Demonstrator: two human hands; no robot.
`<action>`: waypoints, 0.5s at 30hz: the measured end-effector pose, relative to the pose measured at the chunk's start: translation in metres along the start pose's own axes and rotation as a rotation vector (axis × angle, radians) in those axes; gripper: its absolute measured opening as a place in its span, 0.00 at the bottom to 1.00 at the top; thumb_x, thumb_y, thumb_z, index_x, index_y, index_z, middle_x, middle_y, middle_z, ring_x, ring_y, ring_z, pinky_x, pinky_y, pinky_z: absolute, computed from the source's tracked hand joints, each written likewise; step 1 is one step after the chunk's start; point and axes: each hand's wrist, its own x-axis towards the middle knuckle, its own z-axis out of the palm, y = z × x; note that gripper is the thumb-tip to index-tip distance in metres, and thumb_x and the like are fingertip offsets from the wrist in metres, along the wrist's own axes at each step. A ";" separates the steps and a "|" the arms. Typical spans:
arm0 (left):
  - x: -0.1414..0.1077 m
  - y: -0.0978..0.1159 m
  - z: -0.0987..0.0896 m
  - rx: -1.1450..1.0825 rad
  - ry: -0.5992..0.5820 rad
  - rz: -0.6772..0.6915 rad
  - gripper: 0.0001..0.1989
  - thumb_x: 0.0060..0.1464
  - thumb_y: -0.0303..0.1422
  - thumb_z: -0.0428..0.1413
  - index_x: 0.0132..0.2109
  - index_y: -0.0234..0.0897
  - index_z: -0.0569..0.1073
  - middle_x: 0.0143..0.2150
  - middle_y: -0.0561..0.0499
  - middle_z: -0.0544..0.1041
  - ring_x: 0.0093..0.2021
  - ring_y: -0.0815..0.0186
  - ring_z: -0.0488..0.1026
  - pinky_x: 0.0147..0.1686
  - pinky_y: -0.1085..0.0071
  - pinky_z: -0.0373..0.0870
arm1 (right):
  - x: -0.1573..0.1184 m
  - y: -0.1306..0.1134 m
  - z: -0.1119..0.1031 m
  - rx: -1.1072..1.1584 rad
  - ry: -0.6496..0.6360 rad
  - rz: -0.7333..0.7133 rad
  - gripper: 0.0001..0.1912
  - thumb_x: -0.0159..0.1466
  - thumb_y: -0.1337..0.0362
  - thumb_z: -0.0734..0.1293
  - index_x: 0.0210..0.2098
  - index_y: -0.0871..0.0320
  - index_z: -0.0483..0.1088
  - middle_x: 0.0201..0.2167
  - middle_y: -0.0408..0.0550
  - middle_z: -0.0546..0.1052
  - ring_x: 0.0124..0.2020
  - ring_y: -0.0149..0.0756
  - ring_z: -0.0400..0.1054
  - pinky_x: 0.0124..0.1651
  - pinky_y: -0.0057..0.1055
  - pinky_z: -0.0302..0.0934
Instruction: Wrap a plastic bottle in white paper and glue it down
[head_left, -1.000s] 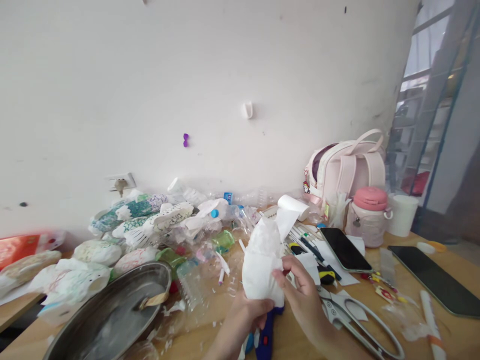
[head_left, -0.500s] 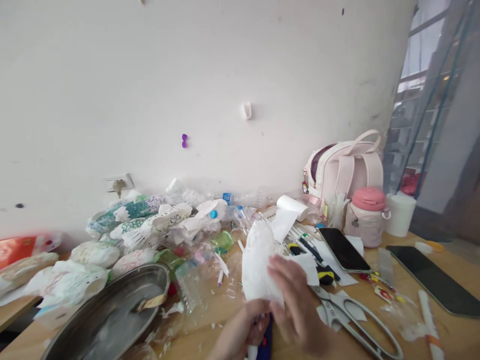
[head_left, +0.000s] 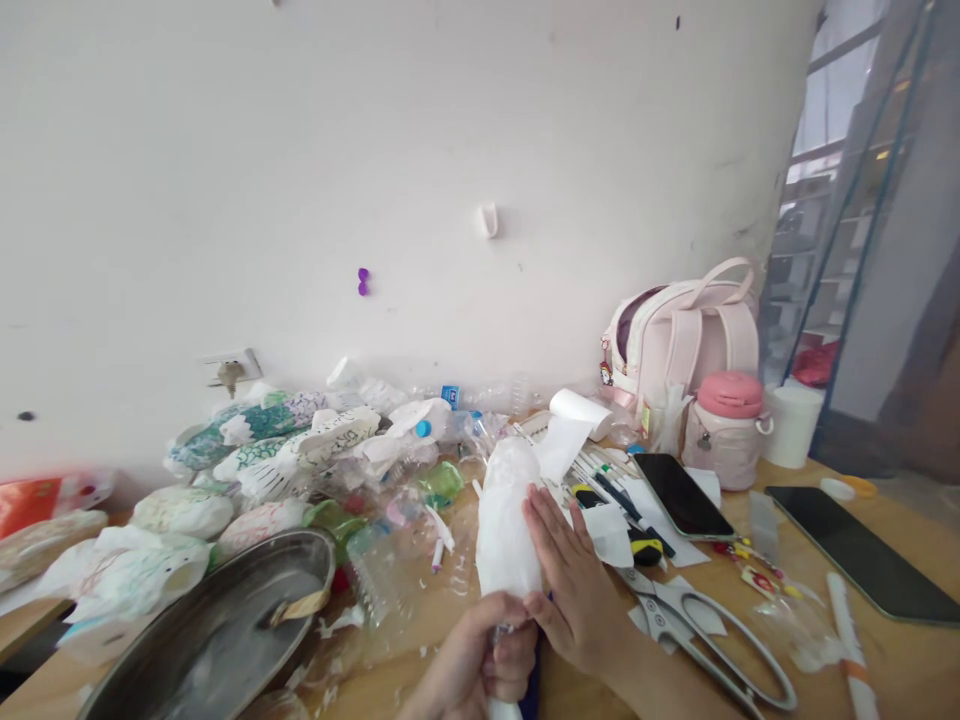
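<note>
My left hand (head_left: 491, 655) is closed around the narrow lower end of a white paper-covered bottle (head_left: 504, 525), which stands up in front of me. Its paper skin looks damp and wrinkled. Against its right side lies my right hand (head_left: 571, 585), flat with the fingers stretched out, the thumb close to the left hand's knuckles. Left of my hands is an oval metal basin (head_left: 309, 545) with cloudy liquid and a wooden-handled brush (head_left: 300, 606) in it. Large scissors (head_left: 701, 635) lie to the right, beside pieces of white paper.
Several paper-covered, fish-like shapes (head_left: 262, 525) are heaped at the left. Clear plastic bottles and scraps crowd the back. A paper roll (head_left: 579, 410), pens, a yellow-black cutter (head_left: 649, 547), two phones (head_left: 686, 495), a pink-lidded jar (head_left: 727, 430) and a pink backpack (head_left: 679, 335) stand or lie rightward.
My right hand, blurred before, now rests flat against the bottle's paper. The left hand keeps its hold on the lower end. The view has shifted slightly.
</note>
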 end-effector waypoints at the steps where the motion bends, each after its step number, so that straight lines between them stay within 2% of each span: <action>1: 0.000 0.000 0.000 -0.002 -0.012 0.013 0.16 0.31 0.38 0.58 0.14 0.38 0.56 0.10 0.65 0.50 0.11 0.81 0.38 0.12 0.80 0.32 | 0.000 0.000 0.001 0.027 0.002 0.015 0.34 0.69 0.49 0.43 0.66 0.61 0.27 0.68 0.50 0.35 0.67 0.41 0.31 0.64 0.38 0.19; 4: 0.001 0.000 0.001 -0.009 -0.038 0.077 0.19 0.33 0.39 0.59 0.13 0.38 0.56 0.09 0.64 0.48 0.11 0.81 0.38 0.12 0.79 0.32 | -0.002 -0.002 0.006 0.222 0.074 0.146 0.32 0.69 0.49 0.45 0.66 0.56 0.28 0.68 0.46 0.35 0.67 0.39 0.28 0.65 0.41 0.19; 6: 0.000 -0.002 0.002 -0.022 -0.039 0.122 0.19 0.33 0.40 0.59 0.13 0.38 0.57 0.08 0.64 0.49 0.11 0.81 0.38 0.13 0.78 0.33 | -0.004 -0.004 0.010 0.499 0.110 0.327 0.33 0.68 0.48 0.48 0.66 0.54 0.32 0.68 0.47 0.38 0.67 0.39 0.29 0.66 0.43 0.25; 8: -0.001 -0.005 0.004 -0.041 -0.025 0.159 0.16 0.34 0.40 0.58 0.14 0.36 0.61 0.08 0.64 0.50 0.11 0.80 0.38 0.13 0.77 0.33 | -0.004 -0.006 0.012 0.834 0.097 0.510 0.37 0.64 0.42 0.54 0.65 0.54 0.42 0.67 0.51 0.47 0.67 0.41 0.37 0.65 0.43 0.36; 9: -0.002 -0.007 0.005 -0.049 -0.018 0.172 0.14 0.34 0.40 0.57 0.16 0.36 0.63 0.07 0.63 0.51 0.11 0.79 0.38 0.13 0.77 0.33 | -0.003 -0.008 0.013 0.990 0.061 0.563 0.39 0.61 0.40 0.58 0.63 0.55 0.48 0.64 0.54 0.55 0.64 0.44 0.47 0.63 0.42 0.45; 10: -0.003 -0.009 0.006 -0.053 -0.012 0.179 0.12 0.33 0.39 0.57 0.17 0.35 0.66 0.07 0.63 0.52 0.11 0.79 0.39 0.13 0.77 0.33 | -0.002 -0.010 0.013 1.129 0.009 0.591 0.40 0.57 0.39 0.61 0.61 0.57 0.54 0.57 0.57 0.65 0.57 0.47 0.59 0.56 0.41 0.56; 11: -0.003 -0.011 0.007 -0.054 -0.007 0.184 0.10 0.34 0.38 0.56 0.18 0.35 0.67 0.07 0.63 0.52 0.11 0.79 0.40 0.13 0.76 0.33 | 0.000 -0.012 0.012 1.250 -0.049 0.595 0.41 0.54 0.38 0.64 0.57 0.59 0.59 0.46 0.56 0.74 0.46 0.46 0.69 0.46 0.38 0.64; 12: -0.004 -0.013 0.008 -0.052 -0.005 0.187 0.09 0.34 0.37 0.55 0.18 0.34 0.68 0.07 0.62 0.53 0.11 0.78 0.40 0.14 0.76 0.34 | 0.001 -0.014 0.010 1.350 -0.110 0.586 0.40 0.52 0.38 0.66 0.54 0.60 0.63 0.34 0.52 0.76 0.33 0.41 0.72 0.35 0.34 0.66; 13: -0.004 -0.015 0.009 -0.049 -0.002 0.192 0.09 0.33 0.36 0.55 0.18 0.34 0.68 0.07 0.62 0.54 0.11 0.78 0.41 0.14 0.76 0.34 | 0.003 -0.016 0.008 1.431 -0.164 0.577 0.39 0.50 0.38 0.67 0.51 0.61 0.66 0.26 0.47 0.75 0.23 0.36 0.68 0.26 0.29 0.64; 15: -0.003 -0.017 0.010 -0.041 0.004 0.205 0.09 0.33 0.36 0.54 0.17 0.34 0.68 0.07 0.61 0.54 0.11 0.78 0.42 0.15 0.75 0.35 | 0.005 -0.020 0.004 1.540 -0.204 0.577 0.37 0.50 0.37 0.67 0.46 0.61 0.68 0.22 0.43 0.71 0.19 0.31 0.63 0.21 0.25 0.58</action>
